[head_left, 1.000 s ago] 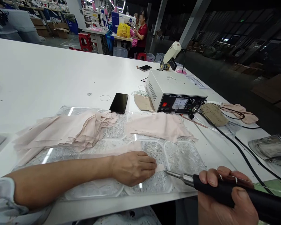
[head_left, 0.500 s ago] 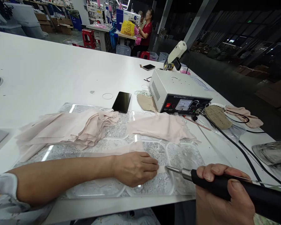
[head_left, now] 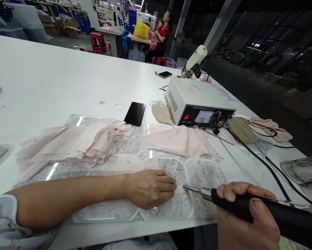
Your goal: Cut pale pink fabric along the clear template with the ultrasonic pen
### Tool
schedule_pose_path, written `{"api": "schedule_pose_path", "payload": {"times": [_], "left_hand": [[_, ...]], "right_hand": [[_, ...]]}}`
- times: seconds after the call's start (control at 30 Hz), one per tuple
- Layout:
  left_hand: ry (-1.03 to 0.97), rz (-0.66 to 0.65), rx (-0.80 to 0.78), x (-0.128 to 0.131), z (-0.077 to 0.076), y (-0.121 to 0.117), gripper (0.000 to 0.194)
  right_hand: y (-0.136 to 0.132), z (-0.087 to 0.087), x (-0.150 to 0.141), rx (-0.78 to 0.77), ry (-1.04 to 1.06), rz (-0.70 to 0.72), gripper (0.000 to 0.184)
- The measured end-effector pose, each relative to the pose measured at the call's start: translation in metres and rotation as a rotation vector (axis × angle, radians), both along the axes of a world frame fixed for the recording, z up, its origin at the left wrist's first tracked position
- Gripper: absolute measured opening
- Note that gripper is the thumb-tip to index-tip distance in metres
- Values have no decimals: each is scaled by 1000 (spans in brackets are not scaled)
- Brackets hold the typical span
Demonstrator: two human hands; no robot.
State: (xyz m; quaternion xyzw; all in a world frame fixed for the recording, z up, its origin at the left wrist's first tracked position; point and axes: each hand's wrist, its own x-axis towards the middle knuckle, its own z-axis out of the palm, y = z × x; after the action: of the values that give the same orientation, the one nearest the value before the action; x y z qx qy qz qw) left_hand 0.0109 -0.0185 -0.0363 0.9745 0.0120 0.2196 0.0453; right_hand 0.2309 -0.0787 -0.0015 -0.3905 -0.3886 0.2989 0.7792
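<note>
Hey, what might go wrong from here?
The metal tip of the tool in the right hand sits close to the fingers of the left hand, so a slip might hurt them. The black cables run near the clear jar; a tug might knock it.

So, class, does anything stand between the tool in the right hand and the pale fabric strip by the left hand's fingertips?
Nothing visible does: the right hand holds the tool with its metal tip at the exposed end of the fabric strip. The left hand lies just left of that end.
</note>
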Motion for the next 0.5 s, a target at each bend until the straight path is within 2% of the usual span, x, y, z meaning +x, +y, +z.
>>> {"api": "schedule_pose_path", "payload": {"times": [0.5], "left_hand": [[8, 0, 4, 0, 0, 1, 33]], "right_hand": [[-2, 6, -1, -66, 42, -62, 9]]}}
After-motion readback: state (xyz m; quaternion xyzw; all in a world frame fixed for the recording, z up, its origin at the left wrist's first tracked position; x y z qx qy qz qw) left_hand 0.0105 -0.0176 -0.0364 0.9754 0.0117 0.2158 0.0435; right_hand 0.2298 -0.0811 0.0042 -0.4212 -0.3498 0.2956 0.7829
